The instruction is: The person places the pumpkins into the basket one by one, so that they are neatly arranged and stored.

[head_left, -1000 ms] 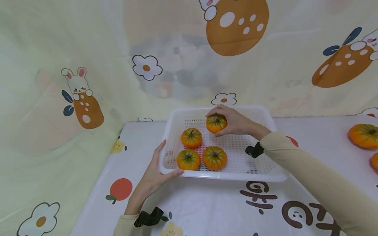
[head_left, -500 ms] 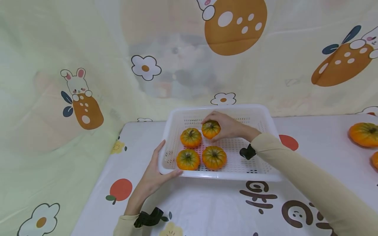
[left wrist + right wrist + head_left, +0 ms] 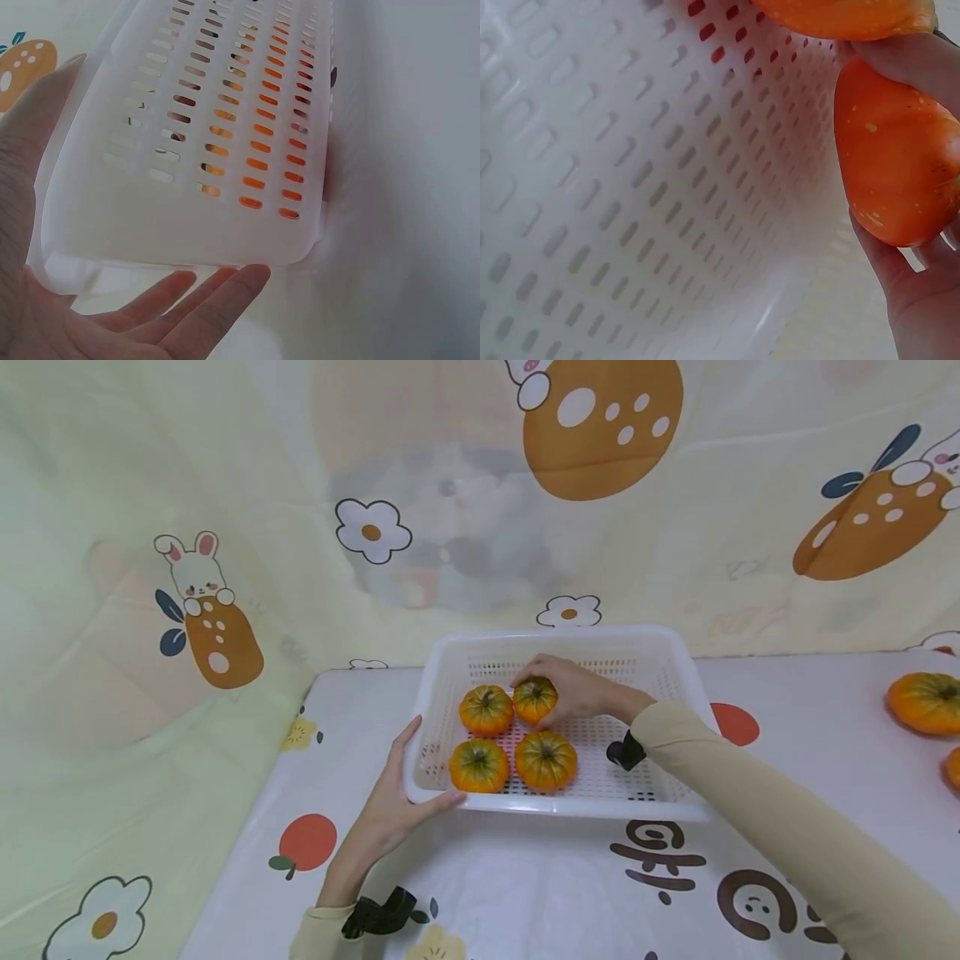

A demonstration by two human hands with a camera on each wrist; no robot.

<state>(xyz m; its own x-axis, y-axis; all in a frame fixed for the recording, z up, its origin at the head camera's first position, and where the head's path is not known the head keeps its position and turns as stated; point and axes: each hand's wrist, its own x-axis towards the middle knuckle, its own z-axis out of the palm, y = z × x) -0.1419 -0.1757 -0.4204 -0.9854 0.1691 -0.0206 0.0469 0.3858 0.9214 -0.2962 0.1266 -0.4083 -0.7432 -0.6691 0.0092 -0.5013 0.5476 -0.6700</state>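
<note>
A white perforated plastic basket stands on the table. My left hand grips its near left corner, thumb along the front rim and fingers at the left side. In the left wrist view, the fingers touch the basket's outer wall. My right hand holds a small orange-green pumpkin low inside the basket. The right wrist view shows this pumpkin between thumb and fingers. Beside it in the basket sit a back left pumpkin, a front left pumpkin and a front middle pumpkin.
At the table's far right lie a larger-looking pumpkin and another pumpkin, cut off by the frame edge. A printed curtain hangs behind the basket. The white tablecloth carries printed pictures.
My right hand has moved left and down with its pumpkin, bringing it next to the back left one. The left hand has stayed at the basket corner.
</note>
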